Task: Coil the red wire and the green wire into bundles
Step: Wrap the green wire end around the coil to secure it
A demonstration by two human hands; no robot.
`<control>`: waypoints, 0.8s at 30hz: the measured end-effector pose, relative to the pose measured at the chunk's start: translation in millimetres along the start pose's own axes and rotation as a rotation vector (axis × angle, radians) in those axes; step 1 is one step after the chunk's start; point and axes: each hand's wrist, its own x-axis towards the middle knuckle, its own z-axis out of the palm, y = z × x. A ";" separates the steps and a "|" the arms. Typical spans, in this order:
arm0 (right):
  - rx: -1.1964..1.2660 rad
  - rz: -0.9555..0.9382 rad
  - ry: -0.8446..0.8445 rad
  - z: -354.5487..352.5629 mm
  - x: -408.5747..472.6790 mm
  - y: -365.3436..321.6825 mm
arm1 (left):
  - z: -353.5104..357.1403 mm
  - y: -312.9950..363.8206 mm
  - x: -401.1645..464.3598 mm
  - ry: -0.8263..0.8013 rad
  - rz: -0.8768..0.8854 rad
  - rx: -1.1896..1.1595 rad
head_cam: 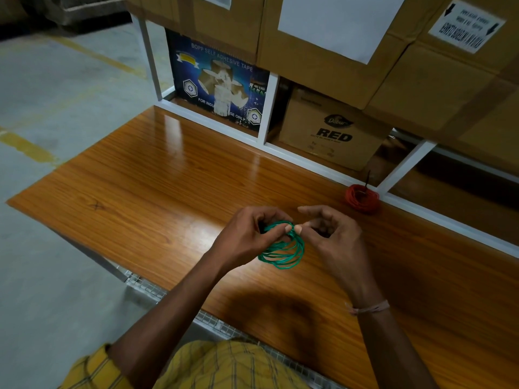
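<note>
Now left hand [247, 234] pinches green wire [283, 248] coil; right hand [334, 234] touches it.

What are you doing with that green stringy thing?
A person is coiling a green wire into a bundle above a wooden table. The left hand grips the loops, and the right hand pinches the wire at the top of the coil. A red wire, already coiled, lies on the table's far side by the white shelf frame.
</note>
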 end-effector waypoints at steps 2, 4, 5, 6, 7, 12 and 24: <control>-0.020 -0.037 -0.050 -2.1 0.1 0.3 | -0.6 -0.5 -0.8 -0.019 0.013 -0.019; -0.025 -0.058 -0.057 -2.1 0.9 0.4 | -0.9 -1.9 -0.9 -0.024 0.012 -0.041; -0.032 -0.069 -0.048 -1.8 1.5 1.0 | -1.3 -2.8 -0.5 -0.024 0.008 -0.052; -0.042 -0.082 -0.037 -1.4 2.2 2.0 | -1.8 -3.7 0.0 -0.021 0.002 -0.058; -0.051 -0.095 -0.033 -1.2 2.5 2.3 | -2.5 -4.6 0.3 -0.019 -0.007 -0.060; -0.138 -0.149 -0.062 1.8 8.6 6.7 | -7.7 -5.2 1.2 -0.017 -0.021 0.035; -0.131 -0.177 0.019 7.9 14.7 15.1 | -9.2 -4.5 5.2 -0.036 -0.016 -0.010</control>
